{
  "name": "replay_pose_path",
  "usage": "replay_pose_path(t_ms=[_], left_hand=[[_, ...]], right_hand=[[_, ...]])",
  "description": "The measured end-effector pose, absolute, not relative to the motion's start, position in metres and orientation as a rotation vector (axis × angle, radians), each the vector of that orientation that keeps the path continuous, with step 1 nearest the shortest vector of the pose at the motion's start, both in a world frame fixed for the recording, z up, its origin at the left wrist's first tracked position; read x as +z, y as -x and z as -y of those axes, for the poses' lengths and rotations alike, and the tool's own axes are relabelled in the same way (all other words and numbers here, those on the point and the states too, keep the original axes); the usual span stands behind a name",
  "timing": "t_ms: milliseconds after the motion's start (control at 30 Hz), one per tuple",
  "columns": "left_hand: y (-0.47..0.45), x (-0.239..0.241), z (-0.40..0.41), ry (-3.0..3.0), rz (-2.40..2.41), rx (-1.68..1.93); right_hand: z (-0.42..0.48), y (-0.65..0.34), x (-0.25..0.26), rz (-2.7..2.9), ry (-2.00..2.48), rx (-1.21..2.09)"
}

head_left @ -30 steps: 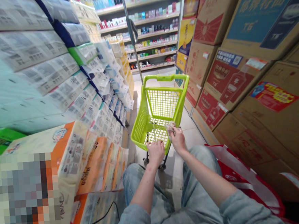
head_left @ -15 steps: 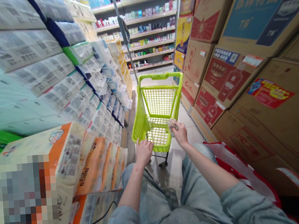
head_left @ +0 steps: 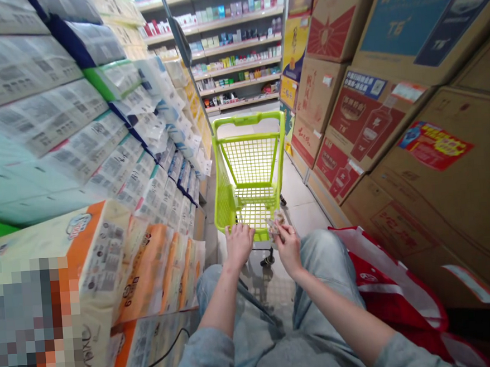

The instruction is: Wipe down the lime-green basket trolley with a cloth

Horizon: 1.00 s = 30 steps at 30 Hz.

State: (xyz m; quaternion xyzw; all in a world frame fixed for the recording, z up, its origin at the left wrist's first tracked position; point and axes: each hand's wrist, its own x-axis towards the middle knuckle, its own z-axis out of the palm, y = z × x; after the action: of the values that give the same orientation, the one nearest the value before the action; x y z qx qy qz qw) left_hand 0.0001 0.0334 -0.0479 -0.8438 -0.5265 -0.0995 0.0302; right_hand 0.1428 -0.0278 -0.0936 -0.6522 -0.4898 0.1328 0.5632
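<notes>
A small lime-green plastic shopping cart [head_left: 249,161] stands on the tiled aisle floor in front of my knees, its basket bare. My left hand [head_left: 238,243] rests on the cart's near rim with the fingers curled over it. My right hand [head_left: 286,239] is just right of it, pinching a small crumpled pale thing [head_left: 275,221] over the same rim. I cannot make out what that thing is.
Wrapped tissue packs [head_left: 100,160] are stacked high on the left. Cardboard cartons [head_left: 390,100] are piled on the right. A red and white bag [head_left: 386,285] lies by my right leg. Stocked shelves [head_left: 235,50] close the aisle's far end.
The cart has turned and come closer to my knees. My left hand went off the rim, fingers spread, then back onto it. My right hand kept its pinch.
</notes>
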Motion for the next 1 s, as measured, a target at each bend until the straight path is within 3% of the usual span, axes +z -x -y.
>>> replay_pose_path(t_ms=[133,433,733,1000], left_hand=[[0.001,-0.047,-0.036,2.6,1.636,-0.282],[-0.007,-0.049,-0.038,2.579,1.689,-0.248],[-0.003,-0.047,-0.041,2.584,1.671,-0.218],[-0.012,-0.047,-0.038,2.548,1.702,-0.168]], right_hand=[[0.045,-0.142,-0.104,1.146,1.49,0.441],[0.0,-0.164,-0.09,0.95,1.475,0.387],[0.028,-0.153,-0.131,0.868,1.517,0.442],[0.008,-0.144,-0.123,0.841,1.504,0.35]])
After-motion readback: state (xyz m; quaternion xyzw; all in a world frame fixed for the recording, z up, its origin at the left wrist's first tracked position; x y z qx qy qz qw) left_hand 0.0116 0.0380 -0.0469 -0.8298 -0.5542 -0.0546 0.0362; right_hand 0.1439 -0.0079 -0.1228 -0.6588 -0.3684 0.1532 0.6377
